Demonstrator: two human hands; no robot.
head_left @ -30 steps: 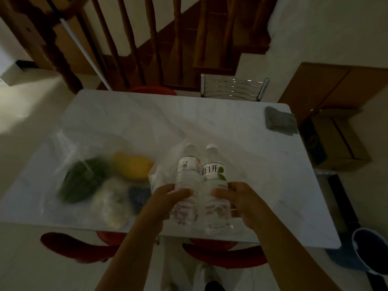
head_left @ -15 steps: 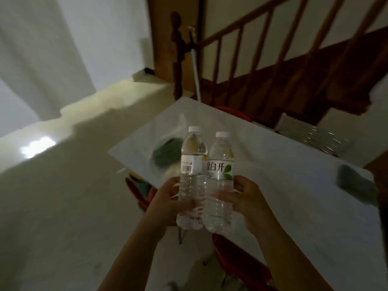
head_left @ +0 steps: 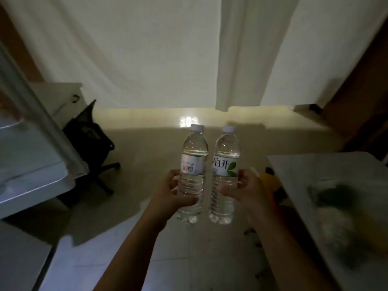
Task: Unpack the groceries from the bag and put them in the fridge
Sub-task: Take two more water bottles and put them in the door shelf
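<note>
Fingers (head_left: 227, 189) of the right hand (head_left: 249, 190) wrap the lower body of the bottle with the leaf label (head_left: 224, 175), thumb in front and the rest curled behind; fingers (head_left: 184, 201) of the left hand (head_left: 170, 194) close the same way round the bottle with the barcode label (head_left: 192, 175). Each hand is pinching its own bottle below the label, both bottles upright, caps up, just beside each other with a thin gap between.

My reading is that the step in hand is carrying the pair to the fridge. What looks like an open white fridge door (head_left: 42, 127) with a pale shelf stands well to the left of the left fingers and somewhat above them; its inside is mostly out of view. To do this well, I would keep both bottles vertical, hold them firmly on the ribbed part where the thin plastic gives least, and set them in one at a time, leading with the left bottle since it is nearer the door. A black office chair (head_left: 90, 139) lies between the left fingers and the fridge side, farther out, so the swing should pass in front of it.

The table (head_left: 315, 171) sits right of the right fingers, with blurred dark and yellow groceries (head_left: 336, 194) lying on it, which I judge are not yet put away.
</note>
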